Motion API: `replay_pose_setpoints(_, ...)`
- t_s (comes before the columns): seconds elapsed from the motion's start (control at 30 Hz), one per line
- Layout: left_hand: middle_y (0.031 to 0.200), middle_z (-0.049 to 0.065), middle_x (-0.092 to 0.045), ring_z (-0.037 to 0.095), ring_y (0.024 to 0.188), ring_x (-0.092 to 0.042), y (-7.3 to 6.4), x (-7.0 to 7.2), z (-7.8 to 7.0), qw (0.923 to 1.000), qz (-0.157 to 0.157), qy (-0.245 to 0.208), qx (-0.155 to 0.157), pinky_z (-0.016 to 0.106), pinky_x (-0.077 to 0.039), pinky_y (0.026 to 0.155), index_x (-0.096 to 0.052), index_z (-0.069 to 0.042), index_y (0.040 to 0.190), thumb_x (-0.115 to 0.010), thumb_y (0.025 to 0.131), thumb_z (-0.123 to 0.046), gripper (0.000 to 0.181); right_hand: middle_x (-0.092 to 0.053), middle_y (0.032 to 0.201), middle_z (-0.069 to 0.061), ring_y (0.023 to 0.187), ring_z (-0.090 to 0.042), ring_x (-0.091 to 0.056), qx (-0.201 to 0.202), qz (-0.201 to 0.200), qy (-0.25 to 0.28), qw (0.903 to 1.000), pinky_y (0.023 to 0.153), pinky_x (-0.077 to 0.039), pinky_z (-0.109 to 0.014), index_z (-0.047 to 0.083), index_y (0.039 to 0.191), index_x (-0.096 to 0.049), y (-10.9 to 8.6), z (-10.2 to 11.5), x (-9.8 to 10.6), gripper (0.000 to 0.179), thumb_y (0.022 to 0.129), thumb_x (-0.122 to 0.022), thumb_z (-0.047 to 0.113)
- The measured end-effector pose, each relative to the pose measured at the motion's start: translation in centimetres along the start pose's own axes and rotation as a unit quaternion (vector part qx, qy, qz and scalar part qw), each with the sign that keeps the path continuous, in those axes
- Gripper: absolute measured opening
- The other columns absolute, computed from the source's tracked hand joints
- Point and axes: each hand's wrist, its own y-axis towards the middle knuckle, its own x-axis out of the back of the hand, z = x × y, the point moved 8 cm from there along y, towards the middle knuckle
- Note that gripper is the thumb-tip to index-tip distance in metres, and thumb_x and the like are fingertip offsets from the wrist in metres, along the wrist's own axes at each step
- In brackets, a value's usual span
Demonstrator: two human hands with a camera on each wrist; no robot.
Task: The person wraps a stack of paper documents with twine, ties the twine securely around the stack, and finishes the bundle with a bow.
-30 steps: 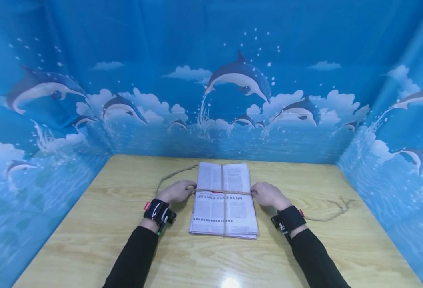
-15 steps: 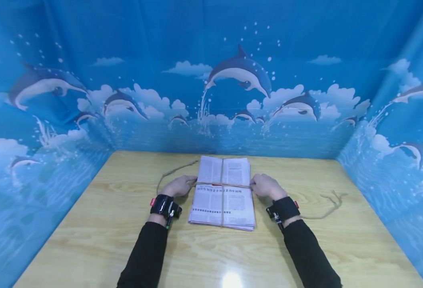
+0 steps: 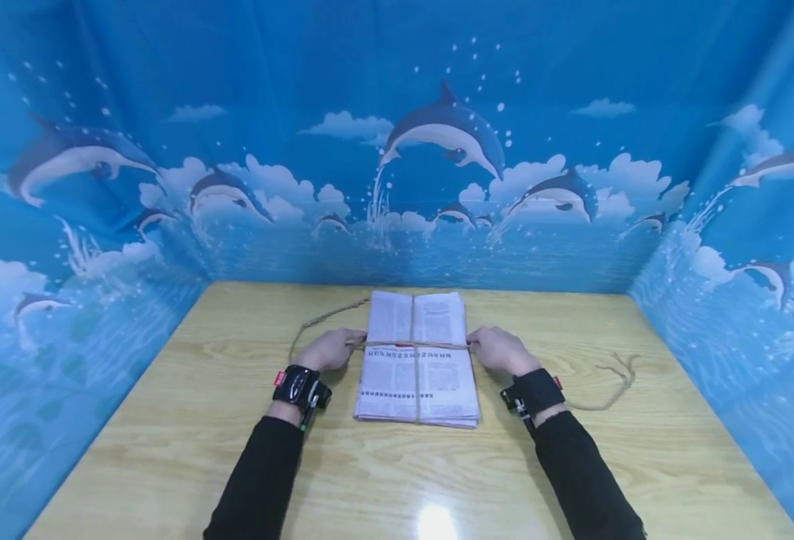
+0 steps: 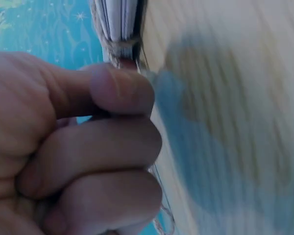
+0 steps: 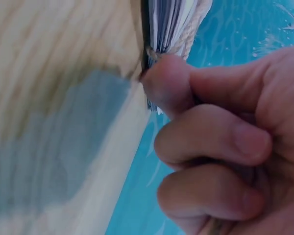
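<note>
A stack of folded newspapers (image 3: pixel 386 382) lies on the wooden table with brown twine (image 3: pixel 416 386) crossing over its top both ways. At the stack's left edge, my left hand (image 3: pixel 329 350) pinches the twine between thumb and bent forefinger, the other fingers curled in. My right hand (image 3: pixel 501 351) is at the opposite edge. There, in the right wrist view, the thumb (image 5: pixel 169 81) presses at the twine beside the paper edges, and a strand shows under the curled lower fingers. In the left wrist view, twine wraps round the page edges (image 4: pixel 118 22) just above the thumb.
One loose twine end (image 3: pixel 319 319) curves behind the left hand. Another, frayed end (image 3: pixel 618 386) trails on the table (image 3: pixel 525 487) right of the right wrist. A blue dolphin-print curtain (image 3: pixel 275 97) stands round the table's back and sides.
The head view has tilted a little, so the stack sits higher in it. The loose twine on the right has slid slightly left. Both hands stay at the stack's sides.
</note>
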Motion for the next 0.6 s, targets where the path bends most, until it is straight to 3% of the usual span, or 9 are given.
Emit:
replay_pose_setpoints(0.03,0.145,0.012,-0.052,0.033,0.135,-0.046,0.0,0.0,0.1,1.0000,0.002,0.000,0.002,0.051,-0.038,0.110,-0.051,-0.022,0.144,-0.044,0.103,-0.015,0.041,-0.057,0.138,-0.019,0.118,-0.034,-0.059,0.001,0.002,-0.006,1.0000,0.097,-0.048,-0.050,0.004,0.135,-0.058,-0.1,0.0,0.0,0.037,0.102,-0.045,0.014)
replay_pose_setpoints(0.1,0.146,0.011,-0.051,0.034,0.138,-0.043,-0.1,-0.1,0.5,0.9999,0.007,-0.007,0.007,0.053,-0.035,0.112,-0.051,-0.023,0.143,-0.044,0.103,-0.016,0.041,-0.056,0.139,-0.019,0.125,-0.036,-0.055,0.002,0.007,-0.008,0.9999,0.100,-0.046,-0.052,0.006,0.136,-0.057,-0.1,-0.1,-0.1,0.037,0.102,-0.045,0.015)
replay_pose_setpoints(0.2,0.148,0.011,-0.049,0.035,0.140,-0.040,-0.1,-0.3,0.5,0.9997,0.013,-0.019,0.006,0.055,-0.031,0.113,-0.051,-0.023,0.144,-0.044,0.104,-0.021,0.041,-0.058,0.137,-0.018,0.111,-0.029,-0.060,0.005,0.007,-0.001,1.0000,0.087,-0.049,-0.043,0.008,0.135,-0.058,-0.1,-0.4,-0.1,0.037,0.102,-0.046,0.015)
replay_pose_setpoints(0.3,0.144,0.012,-0.053,0.035,0.136,-0.045,-0.2,-0.2,0.4,0.9993,0.007,-0.036,-0.008,0.055,-0.034,0.111,-0.055,-0.019,0.140,-0.047,0.103,-0.024,0.038,-0.068,0.118,-0.016,0.086,-0.024,-0.061,0.007,-0.004,0.015,0.9999,0.071,-0.047,-0.037,0.008,0.128,-0.064,0.0,-0.7,0.1,0.034,0.100,-0.045,0.011)
replay_pose_setpoints(0.43,0.110,0.010,-0.069,0.026,0.100,-0.064,-0.4,1.0,0.8,0.9965,-0.034,-0.076,-0.015,0.044,-0.051,0.088,-0.070,-0.011,0.114,-0.055,0.100,-0.026,0.026,-0.070,0.089,-0.008,0.066,-0.018,-0.057,0.024,-0.053,0.026,0.9980,0.066,-0.047,-0.036,0.008,0.111,-0.069,0.0,-0.8,1.0,0.027,0.099,-0.045,0.008)
replay_pose_setpoints(0.53,0.080,0.008,-0.064,0.018,0.066,-0.055,-0.5,2.2,1.2,0.9925,-0.075,-0.095,-0.016,0.033,-0.047,0.062,-0.072,-0.009,0.092,-0.058,0.099,-0.030,0.026,-0.067,0.080,-0.006,0.061,-0.015,-0.054,0.040,-0.096,0.025,0.9942,0.064,-0.046,-0.036,0.010,0.110,-0.067,-0.2,-0.6,2.0,0.025,0.099,-0.045,0.009)
replay_pose_setpoints(0.6,0.077,0.007,-0.062,0.016,0.062,-0.051,-0.5,3.0,1.3,0.9908,-0.094,-0.095,-0.022,0.030,-0.044,0.057,-0.071,-0.008,0.089,-0.058,0.098,-0.032,0.028,-0.062,0.073,-0.005,0.057,-0.015,-0.050,0.052,-0.112,0.027,0.9919,0.058,-0.043,-0.035,0.010,0.117,-0.064,-0.3,-0.5,2.5,0.025,0.099,-0.046,0.010)
